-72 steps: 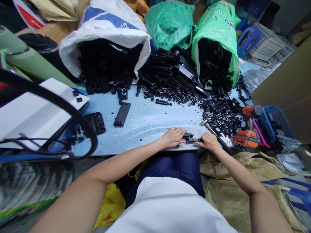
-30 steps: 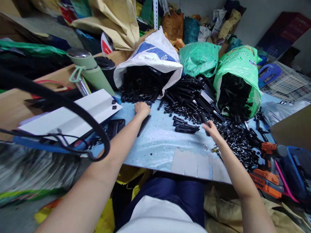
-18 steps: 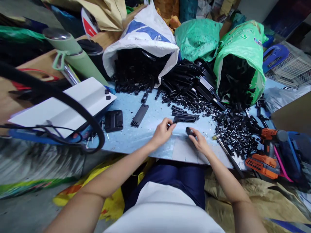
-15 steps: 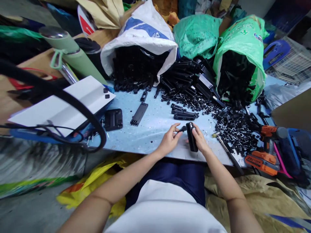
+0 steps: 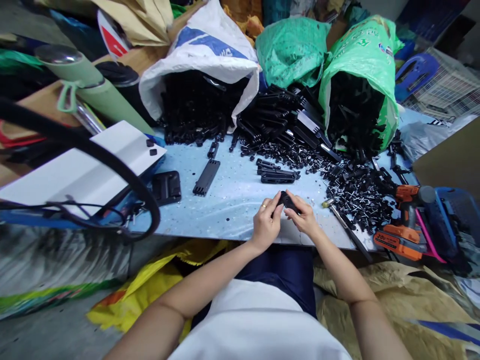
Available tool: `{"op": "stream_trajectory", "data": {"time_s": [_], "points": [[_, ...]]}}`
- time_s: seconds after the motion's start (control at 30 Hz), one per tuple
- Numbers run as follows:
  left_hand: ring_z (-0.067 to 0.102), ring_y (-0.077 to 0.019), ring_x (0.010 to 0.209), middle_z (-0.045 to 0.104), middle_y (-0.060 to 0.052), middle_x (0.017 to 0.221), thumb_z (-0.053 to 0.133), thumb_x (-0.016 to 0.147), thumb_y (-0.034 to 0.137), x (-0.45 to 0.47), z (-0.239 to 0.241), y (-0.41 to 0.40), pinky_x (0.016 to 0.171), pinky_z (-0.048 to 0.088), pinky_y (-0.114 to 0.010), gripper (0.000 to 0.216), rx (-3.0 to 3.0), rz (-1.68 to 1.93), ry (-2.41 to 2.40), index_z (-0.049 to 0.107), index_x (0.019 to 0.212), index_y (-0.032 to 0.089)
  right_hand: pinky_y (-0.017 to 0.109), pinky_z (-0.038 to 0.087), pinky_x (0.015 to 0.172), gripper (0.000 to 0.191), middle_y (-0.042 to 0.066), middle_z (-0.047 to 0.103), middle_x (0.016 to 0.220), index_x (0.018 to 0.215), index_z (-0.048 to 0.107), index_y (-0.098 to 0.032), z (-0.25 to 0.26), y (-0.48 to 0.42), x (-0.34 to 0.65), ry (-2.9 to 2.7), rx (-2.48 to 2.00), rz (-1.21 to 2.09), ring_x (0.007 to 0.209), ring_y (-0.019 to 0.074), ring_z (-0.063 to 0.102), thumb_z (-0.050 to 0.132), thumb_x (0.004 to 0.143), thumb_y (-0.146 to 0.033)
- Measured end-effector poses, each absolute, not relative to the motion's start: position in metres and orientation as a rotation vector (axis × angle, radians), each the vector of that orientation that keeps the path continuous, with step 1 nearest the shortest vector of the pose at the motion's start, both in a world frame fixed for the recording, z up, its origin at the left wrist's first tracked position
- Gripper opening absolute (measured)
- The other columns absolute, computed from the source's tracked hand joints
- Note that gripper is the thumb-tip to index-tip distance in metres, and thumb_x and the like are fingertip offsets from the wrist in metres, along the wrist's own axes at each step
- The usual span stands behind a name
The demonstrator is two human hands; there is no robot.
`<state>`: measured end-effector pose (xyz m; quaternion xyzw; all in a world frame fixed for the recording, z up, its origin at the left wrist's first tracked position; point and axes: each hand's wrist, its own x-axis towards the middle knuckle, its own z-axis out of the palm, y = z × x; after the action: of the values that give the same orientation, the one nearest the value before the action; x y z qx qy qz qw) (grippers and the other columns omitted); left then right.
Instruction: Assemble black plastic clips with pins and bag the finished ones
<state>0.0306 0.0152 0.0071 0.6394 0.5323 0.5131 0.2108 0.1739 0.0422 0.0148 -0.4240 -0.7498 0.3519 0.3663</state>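
Close together over the front of the blue worktop (image 5: 236,212), both hands hold one black plastic part (image 5: 288,201). My left hand (image 5: 267,222) has its thumb and fingers closed on the part's left end. My right hand (image 5: 303,215) grips it from the right, thumb below and fingers above. Much of the part is covered by fingers; whether the small piece is joined to it cannot be seen. Just beyond the hands lie several slim black plastic parts (image 5: 277,176). Further left rests a flat black slotted plate (image 5: 207,177).
Black parts spill from a white sack (image 5: 202,62) and a green bag (image 5: 362,55). A heap of small pins and black pieces (image 5: 350,200) spreads at right, beside a hammer (image 5: 347,227) and an orange cordless drill (image 5: 403,225). A black hose (image 5: 112,160) arches at left.
My hands have come together. The black part has turned from upright to lying more flat, and my left hand, with its small black piece, now meets it. The view has shifted slightly.
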Motion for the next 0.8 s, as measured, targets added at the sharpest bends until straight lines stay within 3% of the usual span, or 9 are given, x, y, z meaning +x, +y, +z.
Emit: {"op": "stream_trajectory", "data": {"time_s": [0.13, 0.23, 0.33, 0.47, 0.57, 0.67, 0.8], "points": [[0.059, -0.0162, 0.086, 0.064, -0.008, 0.092, 0.031, 0.093, 0.03, 0.036, 0.004, 0.018, 0.078, 0.049, -0.03, 0.037, 1.807, 1.541, 1.453, 0.052, 0.121, 0.019, 0.028, 0.05, 0.059, 0.054, 0.006, 0.055, 0.09, 0.135, 0.039, -0.021, -0.001, 0.028, 0.157, -1.826, -1.127, 0.829, 0.069, 0.0136, 0.051, 0.043, 0.087, -0.047], [0.059, -0.0176, 0.091, 0.063, -0.009, 0.098, 0.03, 0.093, 0.028, 0.028, -0.004, 0.018, 0.08, 0.049, -0.032, 0.036, 1.869, 1.388, 1.42, 0.052, 0.12, 0.019, 0.031, 0.049, 0.071, 0.054, 0.007, 0.057, 0.095, 0.136, 0.038, -0.022, -0.007, 0.027, 0.161, -1.949, -1.142, 0.799, 0.079, 0.0159, 0.054, 0.042, 0.088, -0.046], [0.056, -0.0235, 0.103, 0.057, -0.015, 0.113, 0.034, 0.09, 0.024, 0.018, -0.011, 0.014, 0.083, 0.048, -0.039, 0.041, 1.903, 1.143, 1.585, 0.042, 0.129, 0.016, 0.032, 0.048, 0.076, 0.048, 0.006, 0.059, 0.102, 0.133, 0.041, -0.026, 0.001, 0.046, 0.184, -2.149, -1.326, 0.751, 0.086, 0.0176, 0.056, 0.042, 0.088, -0.044], [0.044, -0.03, 0.119, 0.051, -0.012, 0.126, 0.043, 0.081, 0.011, 0.013, -0.007, 0.023, 0.097, 0.032, -0.056, 0.049, 2.376, 0.628, 1.435, 0.044, 0.128, 0.026, 0.037, 0.044, 0.084, 0.039, 0.012, 0.056, 0.113, 0.124, 0.048, -0.019, 0.035, 0.101, 0.243, -1.937, -1.935, 0.196, 0.103, 0.0234, 0.052, 0.038, 0.09, -0.033], [0.052, -0.025, 0.107, 0.062, -0.008, 0.106, 0.04, 0.08, 0.005, 0.017, 0.002, 0.037, 0.099, 0.027, -0.057, 0.045, 2.661, 0.295, 1.102, 0.053, 0.116, 0.027, 0.042, 0.043, 0.084, 0.04, 0.019, 0.059, 0.103, 0.121, 0.046, -0.009, 0.06, 0.144, 0.289, -1.469, -2.43, -0.104, 0.102, 0.0283, 0.054, 0.034, 0.091, -0.032], [0.058, -0.0211, 0.089, 0.065, -0.008, 0.087, 0.038, 0.082, 0.004, 0.018, 0.007, 0.044, 0.093, 0.035, -0.047, 0.038, 2.744, 0.175, 1.13, 0.055, 0.113, 0.019, 0.042, 0.044, 0.081, 0.054, 0.02, 0.06, 0.097, 0.122, 0.041, -0.005, 0.07, 0.165, 0.317, -1.199, -2.686, -0.007, 0.096, 0.0302, 0.058, 0.054, 0.081, -0.038], [0.058, -0.0225, 0.085, 0.064, -0.011, 0.082, 0.039, 0.084, 0.006, 0.009, 0.005, 0.036, 0.081, 0.039, -0.038, 0.033, 2.748, 0.139, 1.286, 0.055, 0.112, 0.014, 0.039, 0.045, 0.082, 0.074, 0.019, 0.059, 0.103, 0.13, 0.029, -0.008, 0.061, 0.162, 0.326, -1.125, -2.711, 0.037, 0.098, 0.028, 0.058, 0.067, 0.072, -0.032]]}}
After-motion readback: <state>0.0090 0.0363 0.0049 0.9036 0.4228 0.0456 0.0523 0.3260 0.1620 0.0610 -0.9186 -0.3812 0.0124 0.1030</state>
